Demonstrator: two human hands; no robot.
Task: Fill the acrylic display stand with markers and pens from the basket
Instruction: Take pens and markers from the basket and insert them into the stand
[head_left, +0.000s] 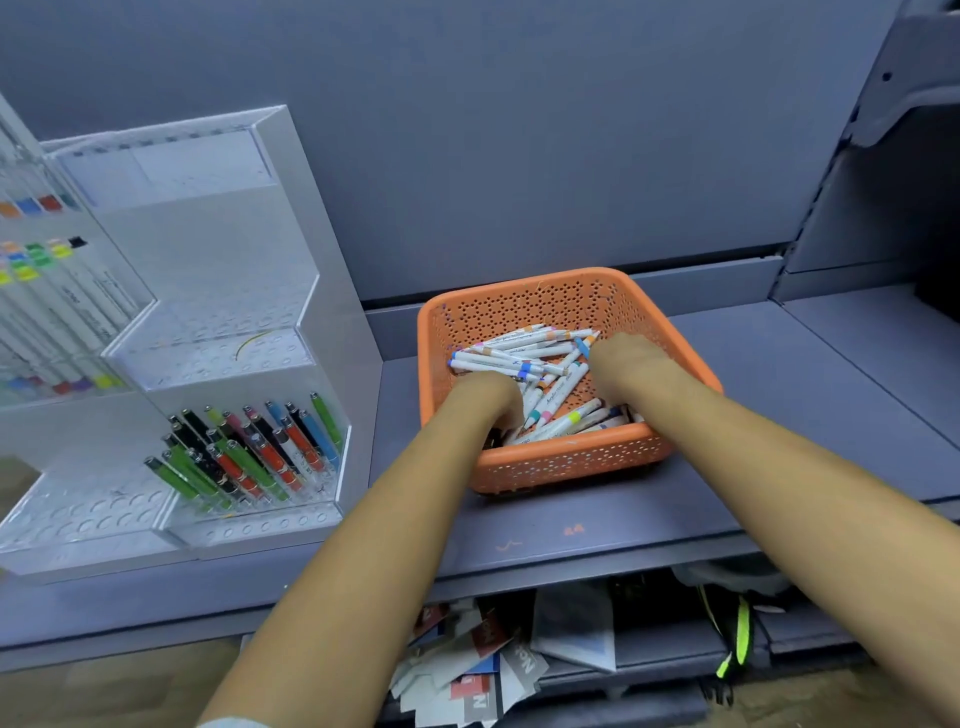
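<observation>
The person's left forearm (363, 561) and right forearm (779, 467) are both uncovered from the wrist to the near edge of the view, smooth and even in outline. The left hand (487, 396) and the right hand (626, 358) look rounded and blurred, so single fingers cannot be made out. At the near end of the left forearm, at the bottom edge, a narrow pale bluish-white sleeve edge (224, 723) shows; its cut cannot be told.
</observation>
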